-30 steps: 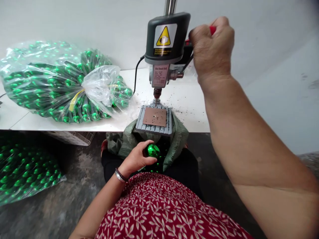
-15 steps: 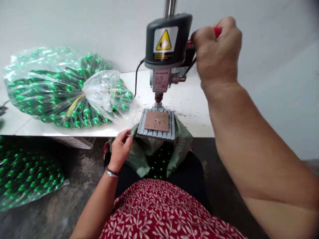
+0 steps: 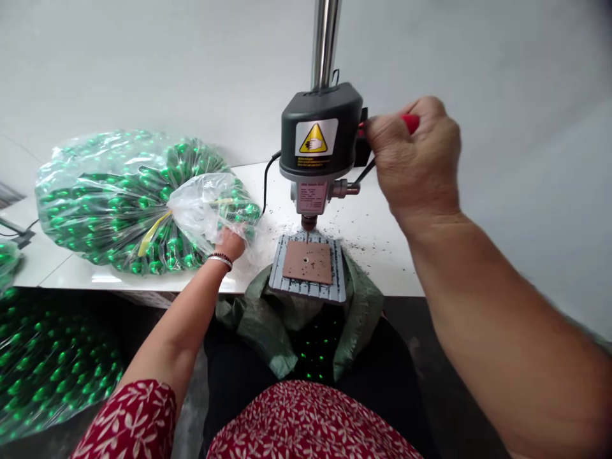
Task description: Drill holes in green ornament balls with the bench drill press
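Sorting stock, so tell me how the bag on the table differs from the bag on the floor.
The bag on the table lies whole in view, its neck at the left hand. The bag on the floor sits lower, in shadow, cut off by the frame, untouched. Both are clear plastic packed with shiny green pieces.

Glossy green metallic-looking balls (image 3: 119,210) filled a crinkly clear plastic bag (image 3: 201,204) at the left fingertips; the polished steel column (image 3: 325,41) shone.

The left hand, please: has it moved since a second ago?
Yes. The left hand has gone from the green sack on the lap up and left, past the drill's plate, to the mouth of the clear bag on the table.
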A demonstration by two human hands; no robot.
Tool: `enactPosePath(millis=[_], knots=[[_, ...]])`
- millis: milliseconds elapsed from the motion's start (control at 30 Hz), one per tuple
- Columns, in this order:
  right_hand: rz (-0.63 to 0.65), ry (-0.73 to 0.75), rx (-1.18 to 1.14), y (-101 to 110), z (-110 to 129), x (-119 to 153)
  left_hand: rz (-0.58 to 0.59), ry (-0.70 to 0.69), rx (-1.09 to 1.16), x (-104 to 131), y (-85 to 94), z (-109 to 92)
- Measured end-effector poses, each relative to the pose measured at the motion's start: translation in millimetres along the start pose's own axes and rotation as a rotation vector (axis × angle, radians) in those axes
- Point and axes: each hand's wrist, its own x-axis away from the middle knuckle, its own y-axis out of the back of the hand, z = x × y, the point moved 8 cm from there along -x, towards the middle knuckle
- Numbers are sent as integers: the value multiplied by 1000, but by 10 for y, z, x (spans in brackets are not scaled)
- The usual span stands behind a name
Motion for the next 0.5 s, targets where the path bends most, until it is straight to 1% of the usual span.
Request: enactPosePath(millis=[100,200,300,400,500], knots=[[7,-11,5,-9,12,4,33,-24,-35,-105,-122,-30],[8,-71,33,-16,-6,10,44,-2,-59,-143,-227,19],[9,-51,2,-26,-20,-1,47,20,-61,-150,-297,60],[2,21,-36,-23,-30,-19,53,40,-42,-121,-319,60],[11,26,-20,-27,-38,-24,40,72,-21,17,-258,77]])
